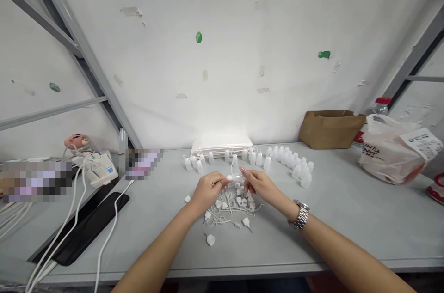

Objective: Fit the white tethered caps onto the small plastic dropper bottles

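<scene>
Both my hands meet over a pile of small parts in the middle of the table. My left hand (pixel 211 187) is closed in a pinch on a small white cap (pixel 229 178) with a strap standing up from it. My right hand (pixel 258 183) has its fingers closed around a small translucent bottle (pixel 237 177), lying sideways against the cap; the fingers partly hide it. Below lie loose white needle-tip caps (pixel 246 222) and curly white straps (pixel 222 220). One white cap (pixel 210 239) rests apart, nearer the front edge.
Capped bottles (pixel 267 163) stand in a row behind my hands, before a white stack (pixel 222 144). Several uncapped bottles (pixel 291 160) stand to the right. Farther right are a cardboard box (pixel 331 129) and plastic bag (pixel 388 154). Cables (pixel 113 233) and a power strip (pixel 100 170) lie left.
</scene>
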Available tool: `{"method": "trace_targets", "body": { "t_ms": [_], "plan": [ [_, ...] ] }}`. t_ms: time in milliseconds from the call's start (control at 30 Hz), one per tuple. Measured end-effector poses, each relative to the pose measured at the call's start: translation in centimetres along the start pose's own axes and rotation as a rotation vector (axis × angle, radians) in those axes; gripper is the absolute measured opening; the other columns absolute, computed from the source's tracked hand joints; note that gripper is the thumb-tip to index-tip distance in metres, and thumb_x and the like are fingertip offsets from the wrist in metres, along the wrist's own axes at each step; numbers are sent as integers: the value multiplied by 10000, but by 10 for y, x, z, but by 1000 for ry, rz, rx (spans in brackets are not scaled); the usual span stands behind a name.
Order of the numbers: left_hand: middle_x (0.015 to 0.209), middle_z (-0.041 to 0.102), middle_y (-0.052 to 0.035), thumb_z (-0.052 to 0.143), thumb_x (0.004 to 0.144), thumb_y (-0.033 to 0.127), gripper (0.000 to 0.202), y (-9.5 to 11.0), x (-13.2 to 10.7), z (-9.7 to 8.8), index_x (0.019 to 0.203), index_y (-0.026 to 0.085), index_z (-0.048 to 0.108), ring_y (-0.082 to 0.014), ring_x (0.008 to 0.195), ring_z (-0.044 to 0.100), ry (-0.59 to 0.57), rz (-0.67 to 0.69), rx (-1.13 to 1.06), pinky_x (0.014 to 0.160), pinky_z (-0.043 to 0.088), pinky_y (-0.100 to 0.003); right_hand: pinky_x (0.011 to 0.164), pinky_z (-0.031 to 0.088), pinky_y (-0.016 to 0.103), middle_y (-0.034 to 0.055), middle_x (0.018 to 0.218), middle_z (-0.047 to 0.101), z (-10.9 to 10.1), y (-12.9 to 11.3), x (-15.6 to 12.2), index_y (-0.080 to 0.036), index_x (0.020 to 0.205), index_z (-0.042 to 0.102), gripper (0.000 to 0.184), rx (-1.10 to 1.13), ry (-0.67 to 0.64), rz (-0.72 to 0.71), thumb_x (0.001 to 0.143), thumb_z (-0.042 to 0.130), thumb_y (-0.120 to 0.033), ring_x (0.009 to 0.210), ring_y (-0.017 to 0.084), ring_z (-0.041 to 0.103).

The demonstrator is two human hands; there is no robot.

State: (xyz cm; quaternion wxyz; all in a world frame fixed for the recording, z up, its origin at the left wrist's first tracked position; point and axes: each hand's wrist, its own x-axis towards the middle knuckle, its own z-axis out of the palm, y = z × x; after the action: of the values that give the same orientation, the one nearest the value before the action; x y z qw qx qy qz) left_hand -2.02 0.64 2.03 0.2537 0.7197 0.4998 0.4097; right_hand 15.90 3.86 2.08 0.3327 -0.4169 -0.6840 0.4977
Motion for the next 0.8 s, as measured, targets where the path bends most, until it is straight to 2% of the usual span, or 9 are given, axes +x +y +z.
{"method": "trace_targets", "body": {
  "t_ms": [100,167,267,367,433,533,600,700,800],
  "plan": [
    [597,557,1,491,769,352,280,-3,2,1,584,169,595,-118,554,519,10,-103,-132,585,417,-242,497,402,236,-16,579,565,-4,-5,-1,-156,922,543,411,72,-79,-19,778,448,-529,475,96,490],
    [594,562,1,506,755,371,276,-4,3,2,600,163,599,-119,539,523,1,-151,-204,566,428,-244,536,425,248,-16,622,576,-8,-8,-2,-166,986,523,415,115,-145,-35,757,500,-511,514,102,514],
    [572,557,1,513,752,377,290,-4,2,3,574,161,590,-122,549,525,-23,-138,-207,573,429,-241,485,392,226,-14,550,565,-12,-7,-2,-144,791,560,386,102,-179,-5,741,516,-525,457,85,480],
    [572,553,1,499,768,361,306,-1,0,3,545,167,580,-118,568,520,-41,-75,-141,582,421,-229,395,319,211,-8,389,493,-13,-3,-1,-125,579,549,537,58,-228,112,787,370,-587,342,63,391],
    [577,552,0,495,774,351,307,0,0,3,540,169,577,-114,565,516,-36,-61,-115,579,418,-225,383,315,210,-2,387,495,-12,-1,0,-118,594,561,568,31,-209,126,796,330,-596,333,66,397],
    [568,553,1,497,771,344,287,-2,1,2,561,168,582,-114,546,519,-9,-98,-125,570,425,-226,434,378,214,-8,580,573,-11,-2,0,-142,861,553,416,50,-119,39,729,519,-535,446,88,503],
    [567,557,1,494,771,344,280,-4,2,2,572,169,583,-116,539,522,3,-113,-138,562,430,-229,479,411,222,-20,662,568,-11,-5,0,-173,945,514,421,104,-110,-27,675,613,-481,513,95,529],
    [569,552,1,475,784,332,293,-5,1,2,559,175,576,-114,552,511,15,-36,-56,571,416,-230,426,359,202,-30,580,535,-11,-6,-1,-160,794,523,351,115,-135,-22,707,571,-497,455,74,476],
    [557,529,6,447,802,278,299,-5,-2,3,546,183,569,-113,569,483,16,78,100,583,382,-235,347,257,187,-37,425,468,-11,-3,0,-150,613,493,454,73,-163,82,781,409,-563,340,50,377]
  ]
}}
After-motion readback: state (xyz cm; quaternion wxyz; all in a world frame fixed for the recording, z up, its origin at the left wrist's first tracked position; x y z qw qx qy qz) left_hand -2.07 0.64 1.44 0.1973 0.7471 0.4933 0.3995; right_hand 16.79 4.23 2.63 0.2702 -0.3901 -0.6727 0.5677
